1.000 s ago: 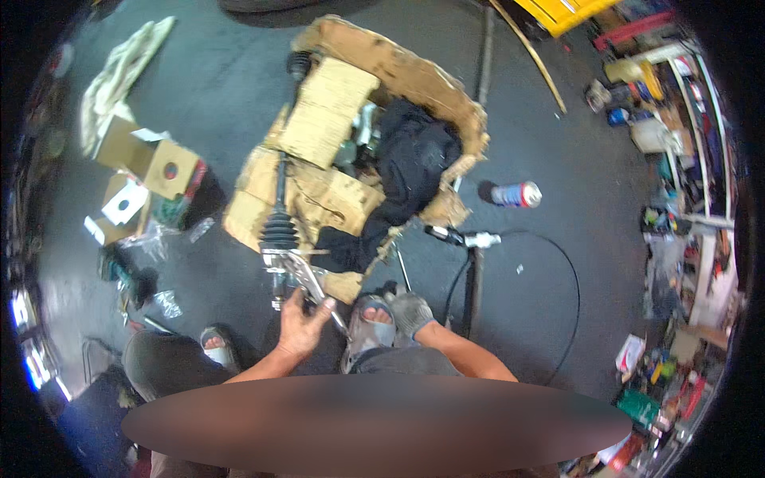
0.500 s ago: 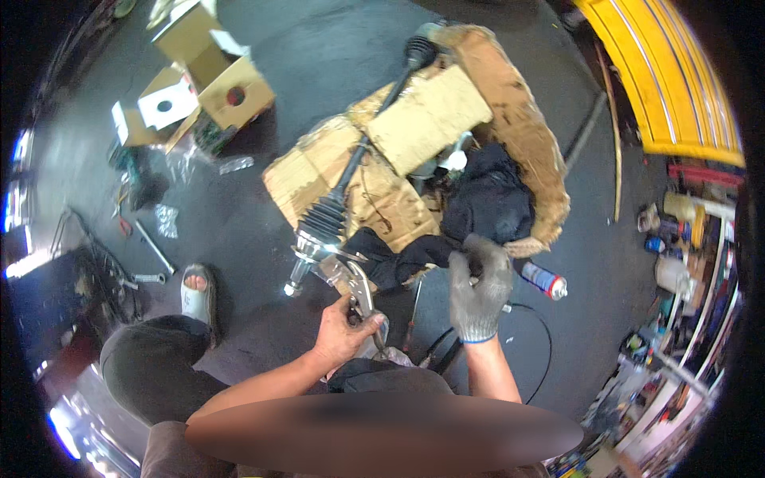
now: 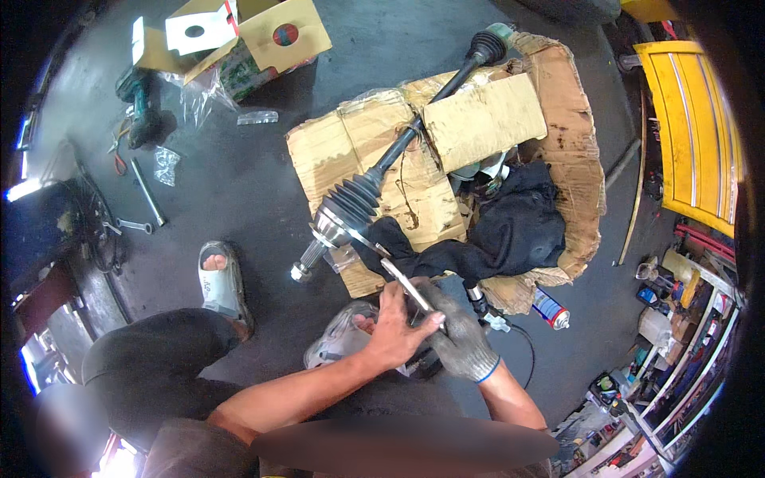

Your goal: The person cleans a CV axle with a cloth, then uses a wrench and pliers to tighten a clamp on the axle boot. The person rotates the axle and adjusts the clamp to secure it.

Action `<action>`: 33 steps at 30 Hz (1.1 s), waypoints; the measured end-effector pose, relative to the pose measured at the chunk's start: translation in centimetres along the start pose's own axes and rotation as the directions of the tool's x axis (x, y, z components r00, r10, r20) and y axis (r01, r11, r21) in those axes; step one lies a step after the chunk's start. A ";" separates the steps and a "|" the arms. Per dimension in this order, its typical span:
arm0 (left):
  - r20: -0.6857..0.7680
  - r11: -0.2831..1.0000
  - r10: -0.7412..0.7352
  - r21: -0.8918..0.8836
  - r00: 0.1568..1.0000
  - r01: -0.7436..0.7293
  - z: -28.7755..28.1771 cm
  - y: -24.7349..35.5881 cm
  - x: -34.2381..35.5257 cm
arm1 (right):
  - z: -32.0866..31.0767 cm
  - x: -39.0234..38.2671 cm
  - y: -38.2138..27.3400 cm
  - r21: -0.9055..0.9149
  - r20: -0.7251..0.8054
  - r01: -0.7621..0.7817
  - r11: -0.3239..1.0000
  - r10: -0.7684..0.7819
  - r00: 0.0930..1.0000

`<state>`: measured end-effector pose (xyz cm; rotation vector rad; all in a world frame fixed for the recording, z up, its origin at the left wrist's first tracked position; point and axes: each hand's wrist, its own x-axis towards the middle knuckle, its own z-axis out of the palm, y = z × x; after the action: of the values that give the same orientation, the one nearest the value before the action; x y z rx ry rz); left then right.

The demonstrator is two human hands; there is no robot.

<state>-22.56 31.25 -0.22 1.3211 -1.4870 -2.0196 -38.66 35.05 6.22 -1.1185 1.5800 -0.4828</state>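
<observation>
My bare left hand point(image 3: 394, 331) and my gloved right hand point(image 3: 458, 342) are together below the axle, both closed on a silver metal hand tool point(image 3: 405, 280), which slants up-left toward the band at the outer end of a black ribbed boot point(image 3: 355, 195); contact is unclear. The axle shaft point(image 3: 390, 155) lies diagonally over torn cardboard point(image 3: 319, 159), a silver joint point(image 3: 327, 229) and threaded stub at its near end. A black cloth point(image 3: 514, 231) is bunched right of the boot. My right fingers are partly hidden behind my left hand and the tool.
An open box point(image 3: 279, 44), a green power tool point(image 3: 143, 115) and wrenches point(image 3: 135, 225) lie left and upper left. A spray can point(image 3: 550, 307) and black hose point(image 3: 530, 358) are at right, beside a yellow cabinet point(image 3: 685, 131) and cluttered shelving point(image 3: 685, 334). My sandaled feet point(image 3: 223, 283) are below.
The view has turned, shifting the axle up and right in frame. My right hand has come from the side to join my left on the tool, whose position by the boot has shifted.
</observation>
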 end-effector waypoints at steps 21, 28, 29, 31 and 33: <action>-0.206 0.796 -0.166 0.550 0.965 0.254 -17.0 4.5 5.1 | -1.0 6.6 1.9 0.583 0.156 -0.310 0.751 0.271 0.950; 0.023 0.853 -0.195 0.497 0.981 0.158 -17.7 4.0 7.8 | -1.5 8.3 0.9 0.266 0.166 -0.187 0.946 0.146 0.975; 0.026 0.840 -0.196 0.521 0.980 0.154 -17.8 4.1 8.0 | -1.6 8.6 0.8 0.197 0.171 -0.198 0.960 0.165 0.971; -0.055 0.773 -0.113 0.622 0.992 0.122 -17.9 4.3 7.9 | -1.4 9.0 0.6 0.204 0.151 -0.166 0.965 0.136 0.979; -0.103 0.664 -0.113 0.732 0.988 0.153 -19.0 4.9 8.3 | -0.9 9.3 0.3 0.239 0.140 -0.173 0.955 0.142 0.980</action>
<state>-12.94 12.28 -0.75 1.7836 -2.3914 -1.4385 -39.32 27.13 1.34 -0.8078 1.4435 -0.4832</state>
